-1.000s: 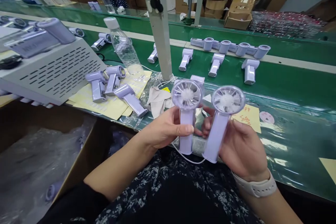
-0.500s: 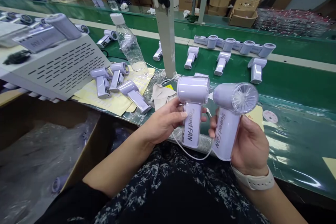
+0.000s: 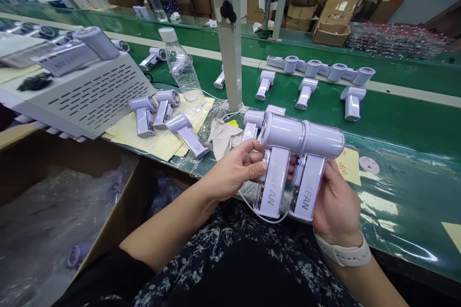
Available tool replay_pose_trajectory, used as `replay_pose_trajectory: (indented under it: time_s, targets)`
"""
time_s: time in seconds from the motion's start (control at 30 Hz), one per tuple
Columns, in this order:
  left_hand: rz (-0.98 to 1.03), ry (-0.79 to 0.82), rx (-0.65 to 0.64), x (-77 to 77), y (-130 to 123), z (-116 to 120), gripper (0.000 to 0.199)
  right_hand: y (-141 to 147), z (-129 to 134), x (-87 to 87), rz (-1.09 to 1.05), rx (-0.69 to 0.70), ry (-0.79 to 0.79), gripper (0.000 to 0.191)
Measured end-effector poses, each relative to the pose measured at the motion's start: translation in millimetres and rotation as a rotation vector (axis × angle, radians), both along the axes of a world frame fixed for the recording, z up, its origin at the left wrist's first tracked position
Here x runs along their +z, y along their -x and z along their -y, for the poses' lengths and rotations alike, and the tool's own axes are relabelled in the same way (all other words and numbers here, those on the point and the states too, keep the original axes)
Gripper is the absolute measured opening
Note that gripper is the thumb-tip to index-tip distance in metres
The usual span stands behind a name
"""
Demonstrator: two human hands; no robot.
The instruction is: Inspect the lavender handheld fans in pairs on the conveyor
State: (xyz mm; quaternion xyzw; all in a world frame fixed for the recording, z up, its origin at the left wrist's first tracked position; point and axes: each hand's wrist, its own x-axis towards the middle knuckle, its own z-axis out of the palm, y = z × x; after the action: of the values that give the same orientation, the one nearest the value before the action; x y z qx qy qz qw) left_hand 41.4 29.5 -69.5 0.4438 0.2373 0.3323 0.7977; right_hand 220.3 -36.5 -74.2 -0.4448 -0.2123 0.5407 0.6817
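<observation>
My left hand (image 3: pixel 239 169) is closed round the handle of a lilac handheld fan (image 3: pixel 275 184), its thumb on the front. A second lilac fan (image 3: pixel 311 187) sits in my right hand (image 3: pixel 340 201), which wraps its handle from the right. The two fan heads touch end to end, and both handles point down, printed with "FAN" lettering. Circuit parts show along the left side of each handle. Behind them, a further fan (image 3: pixel 252 122) lies on the bench beside a grey cloth (image 3: pixel 224 136).
A metal post (image 3: pixel 230 57) rises behind the cloth, with a water bottle (image 3: pixel 185 76) to its left. Several fans lie on the green belt (image 3: pixel 396 120). A vented grey box (image 3: pixel 104 96) stands left, above an open carton (image 3: pixel 118 211) holding plastic.
Both fans have turned and come together, so their heads now touch. The right fan's round end no longer faces me. My left hand has shifted slightly right.
</observation>
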Motion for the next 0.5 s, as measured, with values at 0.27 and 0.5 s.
replay_pose_trajectory:
  time_s: [0.27,0.5]
  targets:
    - [-0.224,-0.379,0.089,0.7,12,-4,0.049,-11,5,-6.0,0.367,0.032,-0.280,0.035]
    - [-0.181,-1.585,0.634,-20.7,11,-8,0.022,-30,19,-0.6,0.971,0.327,-0.783,0.084]
